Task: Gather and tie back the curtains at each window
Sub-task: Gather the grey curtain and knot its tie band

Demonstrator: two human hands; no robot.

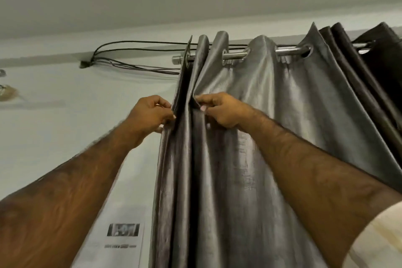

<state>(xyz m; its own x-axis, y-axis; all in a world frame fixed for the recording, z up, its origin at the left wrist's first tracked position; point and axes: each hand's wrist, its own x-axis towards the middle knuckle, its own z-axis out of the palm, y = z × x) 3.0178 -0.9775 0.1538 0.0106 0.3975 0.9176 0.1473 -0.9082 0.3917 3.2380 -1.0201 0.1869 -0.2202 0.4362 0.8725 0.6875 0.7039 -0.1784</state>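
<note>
both arms raised. left hand pinching the outer left edge of the grey curtain, grip clamped on the fabric. right hand pinching the next fold just beside it, grip likewise clamped. curtain hanging by eyelets from a metal rod, bunched leftward; black cables behind.

My left hand pinches the curtain at its left edge; my right hand pinches a fold just right of it. Above both hands the curtain hangs from the rod. Left of the rod's end, cables run along the wall above my left hand. Below my left hand, a paper lies on the wall beside the curtain.
</note>
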